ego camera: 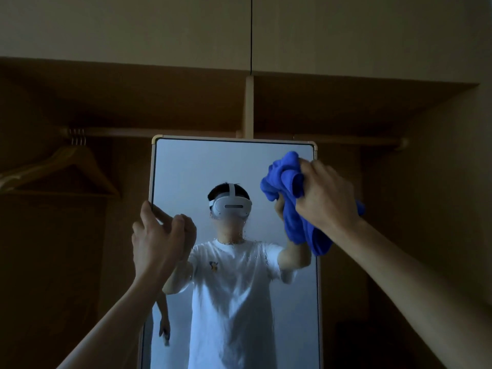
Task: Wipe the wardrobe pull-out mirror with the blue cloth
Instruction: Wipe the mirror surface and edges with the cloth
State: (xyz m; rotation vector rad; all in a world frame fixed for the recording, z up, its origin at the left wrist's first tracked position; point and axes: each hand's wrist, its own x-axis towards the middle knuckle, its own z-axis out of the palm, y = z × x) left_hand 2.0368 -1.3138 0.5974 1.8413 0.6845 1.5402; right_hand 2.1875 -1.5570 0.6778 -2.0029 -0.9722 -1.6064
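head view is showing a tall mirror point(186, 166) standing upright in front of an open wardrobe point(415, 123), with a pale frame rounded at its top corners. the right hand point(326, 197) is clutching a bunched blue cloth point(286, 179), fingers curled round the wad, and is holding it against the glass near the upper right corner. a loose tail of the cloth is hanging down below the wrist and across the mirror's right edge. the left hand point(157, 241) is gripping the mirror's left edge, thumb at the frame and fingers curled in front of the glass. the glass is reflecting a person in a white t-shirt point(231, 288) wearing a white headset point(232, 206), both arms raised. small specks are showing on the glass around the middle. behind the mirror, wooden hangers point(66, 169) are hanging from a rail point(170, 132) at the left, and a light upright divider point(249, 107) is splitting the dark wardrobe interior.
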